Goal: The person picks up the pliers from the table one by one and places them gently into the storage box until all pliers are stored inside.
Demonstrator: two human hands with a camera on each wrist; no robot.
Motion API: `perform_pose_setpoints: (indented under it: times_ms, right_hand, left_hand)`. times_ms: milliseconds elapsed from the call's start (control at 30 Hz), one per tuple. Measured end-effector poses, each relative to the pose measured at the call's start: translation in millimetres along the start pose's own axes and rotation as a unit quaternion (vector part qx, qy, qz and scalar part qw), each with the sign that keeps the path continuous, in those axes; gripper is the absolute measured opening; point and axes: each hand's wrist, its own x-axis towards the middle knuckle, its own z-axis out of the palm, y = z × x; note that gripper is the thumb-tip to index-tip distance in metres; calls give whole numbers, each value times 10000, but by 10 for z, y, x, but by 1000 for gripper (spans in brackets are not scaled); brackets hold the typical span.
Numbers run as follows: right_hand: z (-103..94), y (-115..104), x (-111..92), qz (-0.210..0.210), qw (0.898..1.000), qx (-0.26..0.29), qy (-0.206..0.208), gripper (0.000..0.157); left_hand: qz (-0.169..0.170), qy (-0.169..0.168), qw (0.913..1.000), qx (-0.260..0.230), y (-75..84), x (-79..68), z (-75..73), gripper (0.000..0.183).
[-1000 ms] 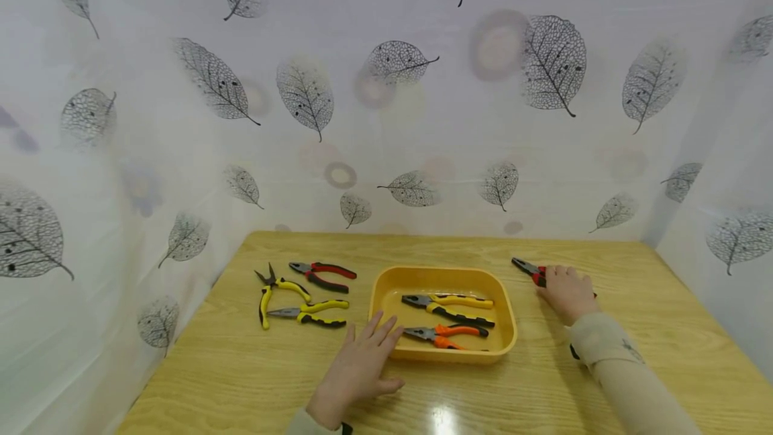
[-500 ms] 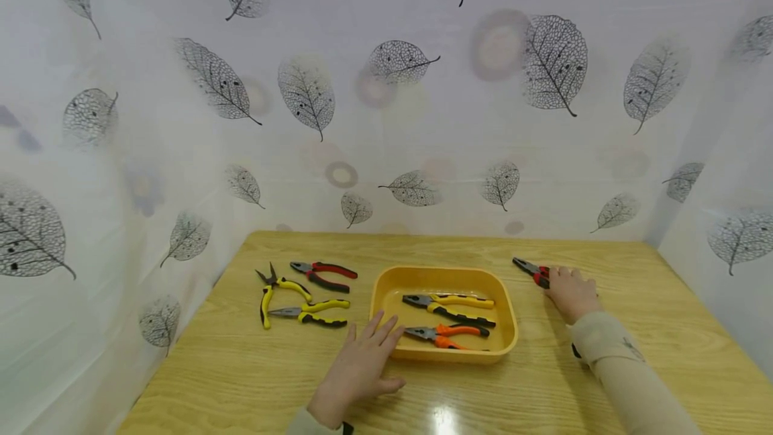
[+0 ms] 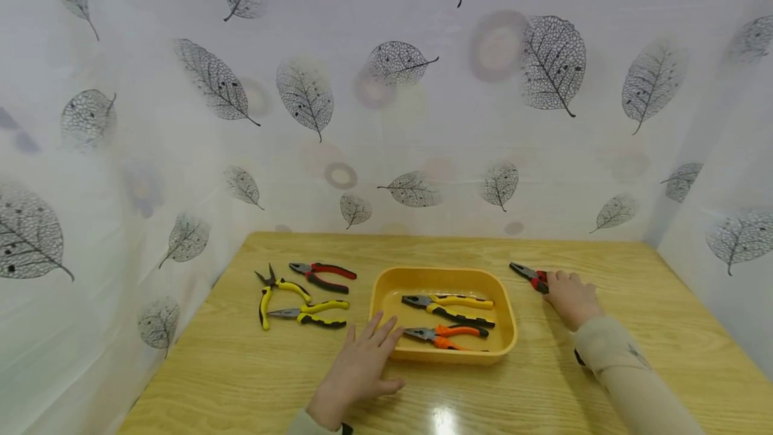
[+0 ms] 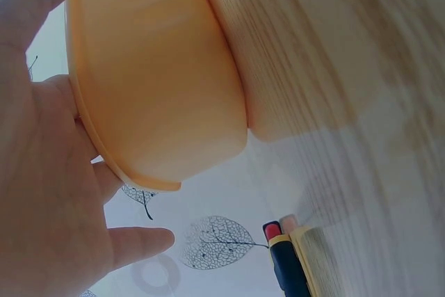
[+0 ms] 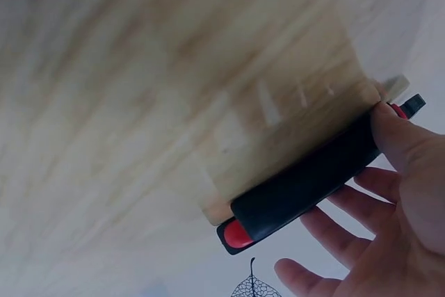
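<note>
My right hand [image 3: 572,297] grips red-and-black pliers [image 3: 530,276] to the right of the tray, their grey jaws pointing to the back left. In the right wrist view the thumb and fingers lie along the dark handle [image 5: 306,175]; in the head view the hand hides most of the handles. My left hand [image 3: 362,364] lies spread at the front left corner of the yellow tray [image 3: 512,327], fingers straight over its rim. Inside the tray are yellow-and-black pliers [image 3: 461,301] and, in front of them, orange-and-black pliers [image 3: 443,335].
Left of the tray lie red-and-black pliers [image 3: 323,275], yellow needle-nose pliers [image 3: 304,313] and yellow pliers with spread handles [image 3: 266,297]. A leaf-patterned curtain [image 3: 386,139] rises behind the wooden table [image 3: 241,381] and along its sides.
My right hand and the pliers in it have shifted very slightly, the jaw tips a little left and nearer. The left hand and the tray stay put.
</note>
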Motion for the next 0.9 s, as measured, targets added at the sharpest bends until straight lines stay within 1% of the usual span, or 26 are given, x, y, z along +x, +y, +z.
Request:
perform_pose_setpoints:
  times_ms: [167,400,633,900]
  right_hand:
    - [-5,-21,-3,34,9999,102,-97,49]
    - [-2,-30,-17,9,9999,145,-4,49]
    - [15,-12,-36,146,9996,201,-95,59]
    - [27,11,-35,-4,9998,190,55,45]
  left_hand:
    - [-18,-1,10000,33,-15,1,-1,79]
    - [-18,-13,10000,71,-16,-7,-25,79]
    - [26,-48,10000,-1,8,-9,-44,78]
    - [12,-18,10000,55,-2,-6,-13,79]
